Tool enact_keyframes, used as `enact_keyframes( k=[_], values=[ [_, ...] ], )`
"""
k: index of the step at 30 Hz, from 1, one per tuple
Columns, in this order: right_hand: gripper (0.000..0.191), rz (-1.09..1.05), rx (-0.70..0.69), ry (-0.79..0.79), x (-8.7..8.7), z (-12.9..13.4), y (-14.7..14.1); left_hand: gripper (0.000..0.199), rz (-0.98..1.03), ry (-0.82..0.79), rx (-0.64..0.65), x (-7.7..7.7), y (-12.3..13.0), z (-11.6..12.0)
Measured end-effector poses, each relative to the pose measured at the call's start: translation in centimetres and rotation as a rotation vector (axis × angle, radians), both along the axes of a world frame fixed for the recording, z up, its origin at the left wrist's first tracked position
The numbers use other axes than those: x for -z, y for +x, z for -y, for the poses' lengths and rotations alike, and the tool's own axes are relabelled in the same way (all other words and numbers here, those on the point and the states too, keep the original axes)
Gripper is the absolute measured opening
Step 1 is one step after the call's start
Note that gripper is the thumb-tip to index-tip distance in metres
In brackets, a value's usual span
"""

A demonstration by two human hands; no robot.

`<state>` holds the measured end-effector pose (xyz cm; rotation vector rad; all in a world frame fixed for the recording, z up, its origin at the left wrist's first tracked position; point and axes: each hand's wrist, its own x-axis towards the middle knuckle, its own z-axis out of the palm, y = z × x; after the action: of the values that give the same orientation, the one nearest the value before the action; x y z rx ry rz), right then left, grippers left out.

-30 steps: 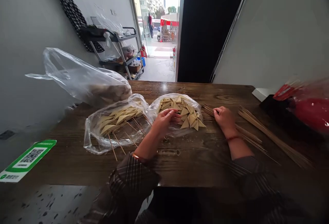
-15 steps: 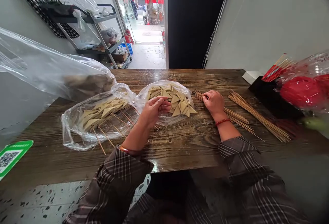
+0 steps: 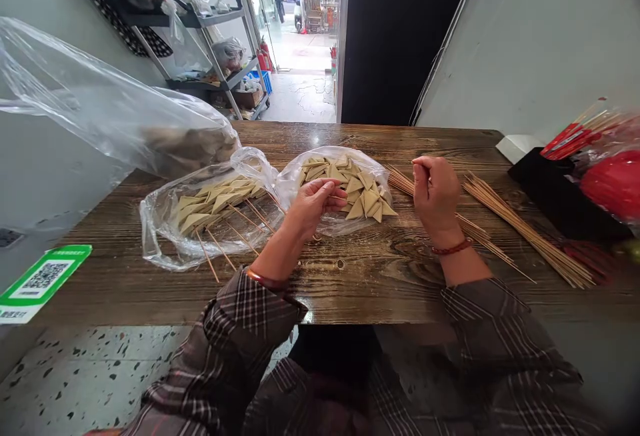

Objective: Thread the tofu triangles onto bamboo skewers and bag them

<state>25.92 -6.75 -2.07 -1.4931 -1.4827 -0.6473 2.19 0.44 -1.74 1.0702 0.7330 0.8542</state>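
Observation:
My left hand (image 3: 316, 204) is over the near edge of a pile of tan folded triangles, perhaps bean curd, (image 3: 367, 199) in an open clear plastic bag (image 3: 333, 226). Its thumb and fingers are drawn together; what they hold, if anything, is hidden. My right hand (image 3: 436, 191) is raised above a bundle of thin wooden skewers (image 3: 400, 181), thumb and forefinger pinched. I cannot make out anything between them. To the left, similar triangles threaded on skewers (image 3: 213, 201) lie on a second clear bag (image 3: 167, 249), the stick ends pointing toward me.
A second skewer bundle (image 3: 530, 229) lies further right, beside a black box (image 3: 547, 189) with red-wrapped sticks. A large clear bag (image 3: 115, 116) rises at the left. A green QR card (image 3: 47, 279) is at the wooden table's (image 3: 360, 289) left edge.
My right hand has lifted off the skewer bundle, its fingers now pinched upward. My left hand stays by the triangles. The whole view has shifted a little.

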Motion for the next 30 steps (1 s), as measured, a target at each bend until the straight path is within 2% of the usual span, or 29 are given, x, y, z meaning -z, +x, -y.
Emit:
enact_keyframes(
  k=[3,9,13,16,21,26,28,30],
  values=[
    [0.027,0.019,-0.034,0.012,0.0,0.2,-0.2,0.018,-0.022,0.025,-0.002,0.2,0.1,0.0],
    [0.027,0.058,0.074,-0.084,0.7,-0.1,1.5,0.019,-0.036,0.041,-0.011,0.1,0.1,0.1],
    [0.028,0.016,0.032,-0.008,0.2,-0.2,1.6,0.019,-0.049,0.036,-0.012,0.1,0.2,0.0],
    [0.031,0.024,-0.017,0.022,-0.3,0.0,0.3,0.022,-0.067,0.033,0.002,0.1,0.3,-0.1],
    [0.033,0.201,-0.130,-0.158,-0.9,1.3,-3.0,0.027,-0.073,0.052,0.017,-0.1,0.3,-0.3],
    [0.026,0.293,-0.253,-0.236,-0.8,1.7,-5.8,0.026,-0.087,0.070,0.003,-0.1,0.2,-0.8],
    [0.026,0.276,-0.192,-0.296,-0.7,1.3,-5.7,0.026,-0.102,0.076,0.003,-0.1,0.2,-0.9],
    [0.026,0.226,-0.052,-0.372,-0.7,0.7,-4.6,0.027,-0.121,0.083,-0.004,-0.1,0.2,-0.9]
  ],
)
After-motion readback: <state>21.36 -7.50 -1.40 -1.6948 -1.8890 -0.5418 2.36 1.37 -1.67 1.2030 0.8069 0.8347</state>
